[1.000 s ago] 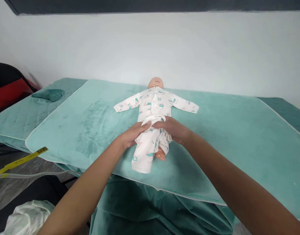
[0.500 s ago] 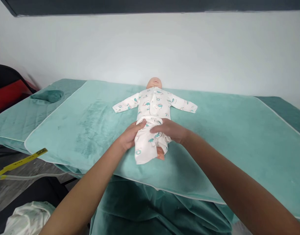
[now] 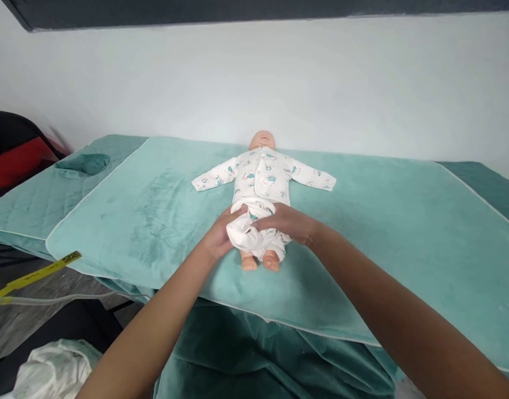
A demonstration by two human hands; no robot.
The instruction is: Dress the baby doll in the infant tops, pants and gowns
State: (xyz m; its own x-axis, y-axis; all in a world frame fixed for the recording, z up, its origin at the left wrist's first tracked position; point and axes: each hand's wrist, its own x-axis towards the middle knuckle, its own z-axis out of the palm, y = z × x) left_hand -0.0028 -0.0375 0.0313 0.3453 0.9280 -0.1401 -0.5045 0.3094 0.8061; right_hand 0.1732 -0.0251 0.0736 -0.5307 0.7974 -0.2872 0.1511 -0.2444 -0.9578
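Observation:
A baby doll (image 3: pixel 261 141) lies on its back on a teal blanket (image 3: pixel 362 233), head towards the wall, arms spread in a white printed top (image 3: pixel 263 177). Matching white trousers (image 3: pixel 252 235) are bunched up around its hips and thighs, and both bare feet (image 3: pixel 260 261) stick out below. My left hand (image 3: pixel 219 235) is closed on the bunched trouser cloth at the doll's left side. My right hand (image 3: pixel 290 221) grips the waistband cloth on the other side.
The blanket covers a padded teal table against a white wall. A folded teal cloth (image 3: pixel 83 163) lies at the far left. A red and black chair (image 3: pixel 13 158) stands left. A yellow tape (image 3: pixel 36 274) and a white crumpled garment (image 3: pixel 50 374) lie lower left.
The trouser leg that hung long over the doll's leg has been pulled up and bunched at the hips. Both feet now show. My hands stayed at the waist.

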